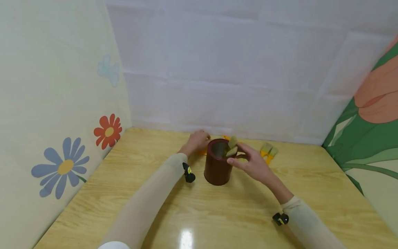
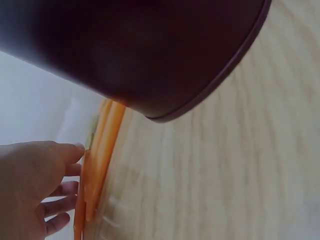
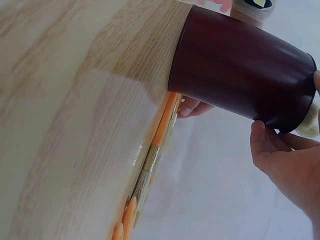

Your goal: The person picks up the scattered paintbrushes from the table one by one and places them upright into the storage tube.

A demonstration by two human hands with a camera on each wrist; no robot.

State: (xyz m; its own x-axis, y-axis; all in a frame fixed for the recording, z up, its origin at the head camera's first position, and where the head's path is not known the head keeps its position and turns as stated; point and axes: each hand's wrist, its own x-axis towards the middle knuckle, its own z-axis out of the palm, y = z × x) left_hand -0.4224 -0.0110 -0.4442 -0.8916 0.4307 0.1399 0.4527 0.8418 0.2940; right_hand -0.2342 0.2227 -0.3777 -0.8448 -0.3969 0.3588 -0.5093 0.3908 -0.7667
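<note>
Unlabelled wooden table (image 1: 311, 193); right hand (image 1: 253, 164) grip pinching brush (image 1: 231, 147) over maroon cup (image 1: 217, 167).

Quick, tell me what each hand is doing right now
Left hand: fingers on an orange-handled brush lying behind the dark red cup; grip cannot be told.
Right hand: holding a brush at the cup's rim.

Bright even light, glare on table (image 1: 186, 238) (near edge), blurry wrist views
</note>
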